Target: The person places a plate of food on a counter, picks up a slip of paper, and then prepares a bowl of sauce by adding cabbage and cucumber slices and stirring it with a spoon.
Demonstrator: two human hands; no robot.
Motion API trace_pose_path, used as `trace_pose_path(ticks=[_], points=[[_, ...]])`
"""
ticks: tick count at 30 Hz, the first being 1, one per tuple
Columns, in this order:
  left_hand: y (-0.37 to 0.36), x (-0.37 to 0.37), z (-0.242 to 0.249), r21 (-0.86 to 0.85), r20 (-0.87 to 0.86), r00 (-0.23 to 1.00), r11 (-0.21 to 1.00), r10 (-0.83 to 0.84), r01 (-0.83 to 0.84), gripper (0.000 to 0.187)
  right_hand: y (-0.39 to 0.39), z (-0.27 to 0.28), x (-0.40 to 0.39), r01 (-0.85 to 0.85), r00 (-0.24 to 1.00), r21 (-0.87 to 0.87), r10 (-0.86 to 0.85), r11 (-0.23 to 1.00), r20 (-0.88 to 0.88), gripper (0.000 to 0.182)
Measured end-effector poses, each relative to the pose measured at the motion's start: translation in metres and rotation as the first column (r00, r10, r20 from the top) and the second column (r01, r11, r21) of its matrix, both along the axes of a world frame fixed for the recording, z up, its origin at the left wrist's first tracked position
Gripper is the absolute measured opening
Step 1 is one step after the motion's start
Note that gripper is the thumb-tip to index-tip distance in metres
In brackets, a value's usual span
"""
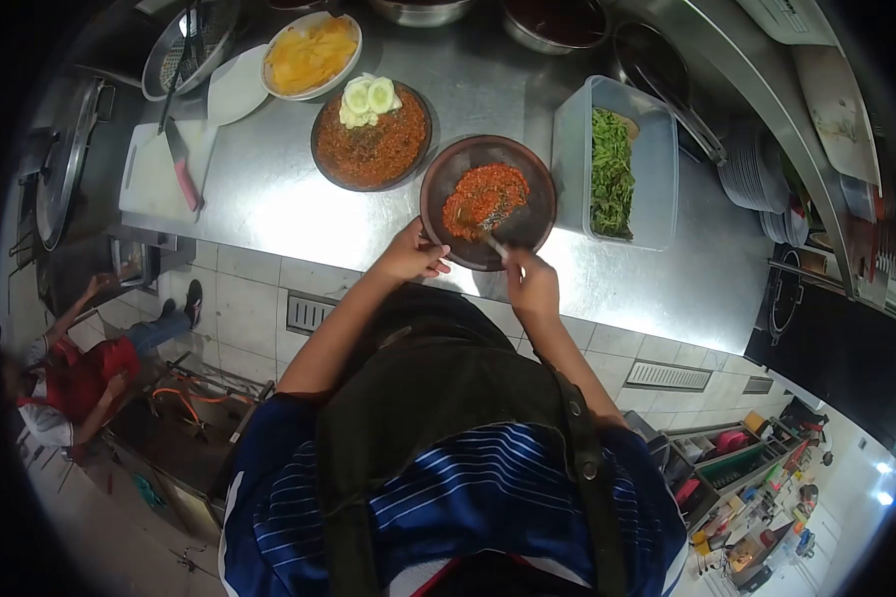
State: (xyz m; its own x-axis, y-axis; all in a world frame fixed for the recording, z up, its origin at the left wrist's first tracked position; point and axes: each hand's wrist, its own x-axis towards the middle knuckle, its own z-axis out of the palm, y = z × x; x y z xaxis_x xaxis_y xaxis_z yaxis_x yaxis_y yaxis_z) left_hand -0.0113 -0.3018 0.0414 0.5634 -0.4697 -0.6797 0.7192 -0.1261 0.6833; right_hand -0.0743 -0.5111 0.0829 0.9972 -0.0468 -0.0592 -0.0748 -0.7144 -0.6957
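Observation:
In front of me on the steel counter is a dark brown clay dish [540, 214] with chunky red chili paste [488, 195] in it. My left hand [408, 255] grips its near left rim, fingers curled at the edge. My right hand [533, 283] is closed on the handle of a spoon [492, 242], whose tip is in the paste at the dish's near side. Just left of this dish stands a second dark dish [373, 147], filled with reddish-brown sauce and topped with cucumber slices [369, 96].
A clear plastic tub [652, 179] of green leaves stands to the right. At the left lie a cutting board [149, 189], a pink-handled knife [184, 179] and a bowl of yellow chips [312, 56]. Plates [754, 179] are stacked far right. Another person [90, 383] is at lower left.

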Motion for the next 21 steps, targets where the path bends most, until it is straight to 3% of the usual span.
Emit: trace_pose_path(ticks=[2,3,5,7,8,9,12,14,17,18,19,21], points=[[0.001,0.004,0.003,0.015,0.018,1.000,1.000,-0.004,0.003,0.052,0.000,-0.009,0.020,0.153,0.987,-0.139,-0.144,0.978,0.072,0.014],[0.005,0.009,0.004,0.030,0.036,0.999,0.999,-0.015,0.014,0.049,-0.005,-0.007,0.019,0.109,0.991,-0.107,-0.100,0.988,0.083,0.012],[0.011,0.023,0.006,0.059,0.059,0.997,0.997,-0.052,0.049,0.047,-0.018,-0.005,0.006,0.027,0.998,0.127,-0.020,0.991,-0.056,0.012],[0.015,0.031,0.012,0.100,0.082,0.991,0.990,-0.106,0.098,0.044,-0.025,0.009,0.010,0.075,0.995,0.132,-0.066,0.988,-0.068,0.013],[0.015,0.036,0.012,0.121,0.067,0.990,0.986,-0.125,0.117,0.043,-0.021,0.021,0.022,0.247,0.954,0.097,-0.225,0.964,-0.198,0.013],[0.016,0.041,0.010,0.143,0.058,0.988,0.981,-0.140,0.131,0.043,-0.020,0.013,0.034,0.261,0.965,0.049,-0.262,0.964,0.023,0.012],[0.017,0.056,0.009,0.226,0.037,0.967,0.945,-0.250,0.236,0.038,-0.008,-0.014,0.047,0.170,0.983,0.092,-0.176,0.981,0.062,0.010],[0.015,0.063,0.017,0.310,0.004,0.941,0.895,-0.338,0.320,0.035,0.003,0.004,0.039,-0.045,0.998,0.072,0.048,0.996,-0.039,0.012],[0.018,0.074,0.016,0.347,0.000,0.900,0.844,-0.436,0.409,0.036,-0.019,0.011,0.034,-0.065,0.995,0.152,0.076,0.986,-0.065,0.010],[0.016,0.075,0.027,0.388,0.014,0.903,0.834,-0.430,0.391,0.033,-0.017,0.017,0.040,0.034,0.999,0.139,-0.033,0.990,-0.010,0.011],[0.016,0.072,0.023,0.386,0.007,0.902,0.834,-0.431,0.395,0.033,-0.013,0.011,0.046,0.037,0.999,0.139,-0.035,0.990,-0.018,0.011],[0.020,0.068,0.018,0.404,0.208,0.881,0.858,-0.424,0.318,0.029,-0.003,0.000,0.058,0.058,0.995,0.169,-0.071,0.984,0.074,0.012]])
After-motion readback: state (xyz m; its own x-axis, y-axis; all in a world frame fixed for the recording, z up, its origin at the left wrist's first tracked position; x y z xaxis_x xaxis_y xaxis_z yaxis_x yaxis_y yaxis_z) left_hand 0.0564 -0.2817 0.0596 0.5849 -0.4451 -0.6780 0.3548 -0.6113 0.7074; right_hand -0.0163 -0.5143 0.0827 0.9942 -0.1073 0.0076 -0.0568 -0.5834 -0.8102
